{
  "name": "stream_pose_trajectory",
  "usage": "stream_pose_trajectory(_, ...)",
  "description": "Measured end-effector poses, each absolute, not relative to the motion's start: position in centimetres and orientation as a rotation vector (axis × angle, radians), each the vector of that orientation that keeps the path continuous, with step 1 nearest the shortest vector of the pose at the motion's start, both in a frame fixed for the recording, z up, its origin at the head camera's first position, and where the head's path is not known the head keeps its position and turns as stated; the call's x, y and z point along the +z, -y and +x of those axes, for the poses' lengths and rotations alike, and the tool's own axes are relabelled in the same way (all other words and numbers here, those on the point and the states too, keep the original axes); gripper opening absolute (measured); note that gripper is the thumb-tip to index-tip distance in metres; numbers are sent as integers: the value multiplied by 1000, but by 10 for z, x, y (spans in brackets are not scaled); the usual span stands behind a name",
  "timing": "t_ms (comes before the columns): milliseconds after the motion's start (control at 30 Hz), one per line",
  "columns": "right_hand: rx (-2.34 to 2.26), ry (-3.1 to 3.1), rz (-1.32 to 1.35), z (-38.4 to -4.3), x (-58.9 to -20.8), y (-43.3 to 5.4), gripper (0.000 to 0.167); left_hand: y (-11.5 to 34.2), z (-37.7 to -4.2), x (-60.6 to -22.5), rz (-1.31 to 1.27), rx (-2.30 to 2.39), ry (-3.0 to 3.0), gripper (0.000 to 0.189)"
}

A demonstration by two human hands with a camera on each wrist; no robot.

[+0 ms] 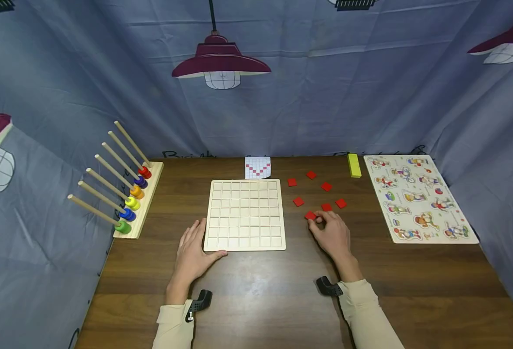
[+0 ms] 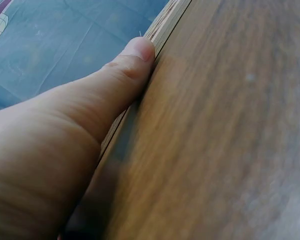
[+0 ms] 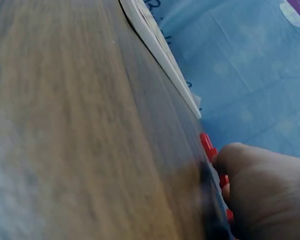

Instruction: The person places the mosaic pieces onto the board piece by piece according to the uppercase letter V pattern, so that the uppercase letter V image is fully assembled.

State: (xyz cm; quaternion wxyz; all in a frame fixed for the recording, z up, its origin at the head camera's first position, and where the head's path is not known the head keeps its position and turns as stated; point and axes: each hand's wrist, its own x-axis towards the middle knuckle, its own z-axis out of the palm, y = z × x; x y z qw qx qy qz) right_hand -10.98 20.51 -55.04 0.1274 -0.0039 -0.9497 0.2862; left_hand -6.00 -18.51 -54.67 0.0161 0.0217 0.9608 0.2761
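Note:
My left hand (image 1: 193, 257) lies at the near left corner of a pale wooden grid board (image 1: 245, 215). Its straight fingers run along the board's left side and the thumb (image 2: 137, 50) touches the near edge. To the right of the board, my right hand (image 1: 334, 235) pinches a small red square tile (image 1: 310, 215) between thumb and curled fingers. In the right wrist view that red tile (image 3: 208, 146) shows at the thumb tip; the other fingers are hidden. Several more red tiles (image 1: 298, 201) lie scattered just beyond this hand.
Behind the board stands a pattern card (image 1: 258, 167) with pink squares in a V. A yellow block (image 1: 354, 166) lies at the back. A peg stand with coloured rings (image 1: 145, 194) is at left, a picture puzzle board (image 1: 420, 198) at right. Blue cloth (image 1: 309, 106) hangs around the table.

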Motion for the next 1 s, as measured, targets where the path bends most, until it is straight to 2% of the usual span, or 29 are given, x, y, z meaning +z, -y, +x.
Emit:
stream_pose_trajectory(167,924,2762,98,-107,-546,-192,23,186,-60,-548,56,854,-2989,123)
stream_pose_trajectory(533,1062,2753,520,-106,-532,-136,18,184,-61,-545,44,879,-2963,122)
stream_pose_trajectory(1000,869,2853,841,-118,-532,-79,17,183,-61,-547,50,881,-2982,118)
